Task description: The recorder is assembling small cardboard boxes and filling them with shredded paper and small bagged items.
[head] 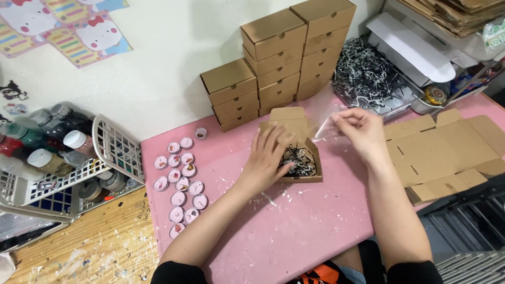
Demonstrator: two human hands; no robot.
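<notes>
Pink, paint-flecked tabletop [294, 231] fills the middle of the frame under both bare hands. At centre, the left hand [267, 160] lies flat with fingers spread on the near edge of a small open brown cardboard box [296, 150] lined with black-and-white shredded paper. Just right of it, the right hand [360, 131] is raised, its fingertips pressed together on a clear plastic bag [326, 123] hanging above the box. Behind the box, against the white wall, stand stacks of closed brown cardboard boxes [284, 58]. Left of centre lie rows of small round pink-rimmed tins [181, 181]. At right sits a pile of flat unfolded cardboard blanks [447, 152].
</notes>
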